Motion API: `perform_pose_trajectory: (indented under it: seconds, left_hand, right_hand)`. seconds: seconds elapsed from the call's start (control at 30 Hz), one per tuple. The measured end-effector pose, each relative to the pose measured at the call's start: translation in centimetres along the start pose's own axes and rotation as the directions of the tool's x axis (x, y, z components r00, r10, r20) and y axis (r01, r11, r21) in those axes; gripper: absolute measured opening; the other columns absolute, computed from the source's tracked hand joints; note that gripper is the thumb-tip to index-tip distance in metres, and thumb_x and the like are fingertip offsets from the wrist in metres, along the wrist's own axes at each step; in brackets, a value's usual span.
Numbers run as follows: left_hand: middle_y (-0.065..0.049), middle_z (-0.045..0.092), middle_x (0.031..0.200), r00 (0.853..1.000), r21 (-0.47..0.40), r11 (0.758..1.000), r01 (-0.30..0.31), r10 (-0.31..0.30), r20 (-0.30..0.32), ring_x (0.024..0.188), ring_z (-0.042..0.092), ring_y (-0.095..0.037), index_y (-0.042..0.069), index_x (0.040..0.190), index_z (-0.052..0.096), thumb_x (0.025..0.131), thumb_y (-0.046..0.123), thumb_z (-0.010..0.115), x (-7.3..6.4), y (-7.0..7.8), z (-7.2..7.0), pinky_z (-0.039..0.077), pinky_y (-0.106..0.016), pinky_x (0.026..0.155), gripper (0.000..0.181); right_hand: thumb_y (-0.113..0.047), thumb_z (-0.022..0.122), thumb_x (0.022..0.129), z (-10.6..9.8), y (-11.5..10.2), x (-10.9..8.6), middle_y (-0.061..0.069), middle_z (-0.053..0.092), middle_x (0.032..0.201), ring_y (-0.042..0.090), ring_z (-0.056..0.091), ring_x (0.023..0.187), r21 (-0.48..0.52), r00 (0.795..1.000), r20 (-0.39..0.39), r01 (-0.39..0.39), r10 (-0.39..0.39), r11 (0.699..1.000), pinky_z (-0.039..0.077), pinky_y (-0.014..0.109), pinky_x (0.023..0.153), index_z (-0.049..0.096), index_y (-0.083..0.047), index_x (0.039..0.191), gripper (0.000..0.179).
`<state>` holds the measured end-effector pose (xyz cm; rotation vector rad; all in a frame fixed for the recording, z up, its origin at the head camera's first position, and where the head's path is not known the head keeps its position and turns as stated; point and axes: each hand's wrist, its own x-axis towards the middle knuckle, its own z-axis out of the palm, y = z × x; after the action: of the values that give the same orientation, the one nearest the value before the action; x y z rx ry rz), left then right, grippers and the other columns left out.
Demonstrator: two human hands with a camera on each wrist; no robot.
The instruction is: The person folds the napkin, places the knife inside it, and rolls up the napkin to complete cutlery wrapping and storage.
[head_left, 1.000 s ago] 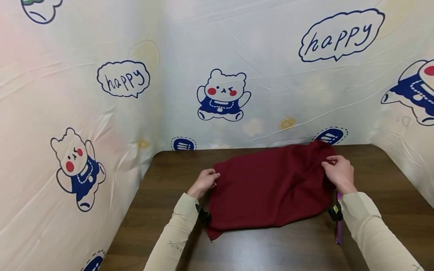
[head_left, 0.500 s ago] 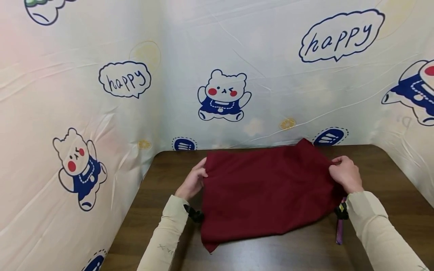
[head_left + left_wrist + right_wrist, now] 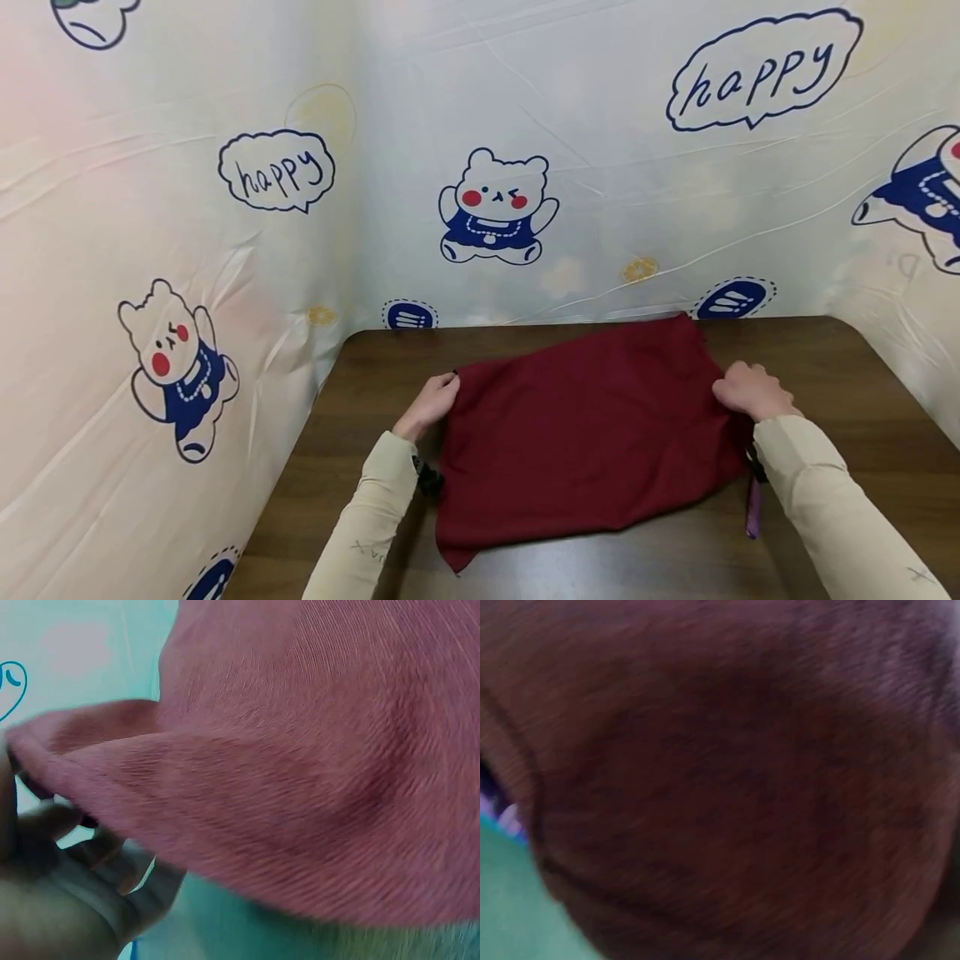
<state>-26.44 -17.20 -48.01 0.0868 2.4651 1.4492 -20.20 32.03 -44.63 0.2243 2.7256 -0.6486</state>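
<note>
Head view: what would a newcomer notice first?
The dark red fabric cloth over the brown wood-grain table, its side edges held by the bare left hand and right hand. Behind, a pale backdrop sheet carries blue-clad cartoon bears and navy-outlined "happy" speech bubbles.

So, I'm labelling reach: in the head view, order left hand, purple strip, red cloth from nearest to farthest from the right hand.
1. Red cloth: touching the right hand.
2. Purple strip: at right, lower in view.
3. Left hand: at the cloth's left edge.
</note>
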Motion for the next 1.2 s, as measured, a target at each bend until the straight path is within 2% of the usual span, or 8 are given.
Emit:
perform_pose_trajectory:
  seconds: [0.13,0.27,0.43,0.63,0.73,0.83,1.03,1.2]
  left_hand:
    - [-0.019,0.054,0.129,0.998,-0.247,0.968,0.031,-0.045,-0.051,0.119,0.05,-0.029,-0.004,0.126,0.054,0.105,0.023,0.029,0.8,0.3,0.4,0.039,-0.04,0.101,0.042]
    - [-0.006,0.058,0.093,0.985,-0.433,0.898,0.074,-0.135,-0.112,0.085,0.054,-0.018,0.001,0.098,0.059,0.103,0.029,0.04,1.4,0.9,0.4,0.044,-0.031,0.079,0.034]
    - [-0.001,0.053,0.081,0.974,-0.42,0.903,0.092,-0.169,-0.149,0.075,0.05,-0.016,-0.001,0.095,0.06,0.098,0.026,0.053,1.5,1.3,0.5,0.043,-0.029,0.071,0.029]
    - [-0.006,0.053,0.087,0.977,-0.38,0.919,0.107,-0.169,-0.134,0.081,0.05,-0.021,-0.004,0.095,0.06,0.096,0.02,0.054,1.3,1.4,0.9,0.043,-0.031,0.073,0.024]
    - [-0.007,0.053,0.087,0.974,-0.369,0.921,0.127,-0.186,-0.129,0.081,0.05,-0.021,-0.003,0.088,0.059,0.093,0.019,0.053,1.3,1.5,0.9,0.042,-0.031,0.071,0.023]
    - [-0.003,0.051,0.08,0.965,-0.415,0.897,0.151,-0.225,-0.136,0.075,0.048,-0.018,0.005,0.074,0.054,0.087,0.017,0.052,1.3,1.6,0.8,0.041,-0.03,0.067,0.018]
    - [0.004,0.054,0.071,0.978,-0.644,0.765,0.001,-0.135,-0.158,0.066,0.05,-0.012,0.014,0.066,0.055,0.081,0.006,0.049,1.3,2.1,-0.1,0.042,-0.026,0.064,0.018]
    - [0.006,0.067,0.096,0.973,-0.78,0.585,-0.225,0.084,-0.217,0.082,0.056,-0.009,0.014,0.088,0.071,0.08,-0.004,0.035,0.8,2.1,-1.3,0.044,-0.023,0.075,0.041]
  right_hand:
    - [-0.024,0.042,0.089,-0.7,-1.2,1.3,0.046,0.042,0.118,0.061,0.046,0.102,0.007,0.994,-0.067,0.082,-0.082,0.997,0.04,0.068,0.079,0.05,0.018,0.109,0.047]
    - [-0.023,0.045,0.092,-1.1,-1.9,2.7,0.046,0.048,0.116,0.058,0.05,0.103,0.022,0.975,-0.148,0.172,-0.167,0.985,0.041,0.064,0.088,0.048,0.024,0.115,0.052]
    - [-0.022,0.04,0.096,-1.1,-2.4,3.6,0.045,0.036,0.133,0.056,0.04,0.12,0.214,0.98,-0.134,0.171,-0.145,0.962,0.035,0.061,0.101,0.025,0.024,0.138,0.064]
    - [-0.018,0.039,0.098,-0.9,-2.7,3.8,0.039,0.042,0.129,0.03,0.061,0.095,0.465,0.989,-0.071,0.147,-0.128,0.873,0.049,0.039,0.083,0.0,0.019,0.145,0.071]
    - [-0.023,0.041,0.1,-0.6,-2.6,4.1,0.027,0.059,0.105,0.017,0.061,0.078,0.475,0.991,-0.064,0.137,-0.121,0.869,0.05,0.031,0.072,0.007,0.02,0.145,0.071]
    - [-0.034,0.045,0.1,-0.5,-2.6,4.3,0.007,0.06,0.071,0.013,0.056,0.064,0.441,0.994,-0.06,0.105,-0.087,0.891,0.05,0.031,0.064,0.037,0.016,0.131,0.06]
    - [-0.027,0.045,0.101,-1.0,-2.2,4.1,-0.001,0.055,0.069,0.009,0.054,0.06,0.413,0.979,-0.163,0.179,-0.121,0.893,0.048,0.029,0.058,0.05,0.012,0.11,0.04]
    - [-0.019,0.042,0.1,-1.9,-1.1,3.5,-0.007,0.053,0.083,0.001,0.047,0.07,0.429,0.93,-0.325,0.306,-0.17,0.85,0.04,0.021,0.065,0.054,0.007,0.11,0.03]
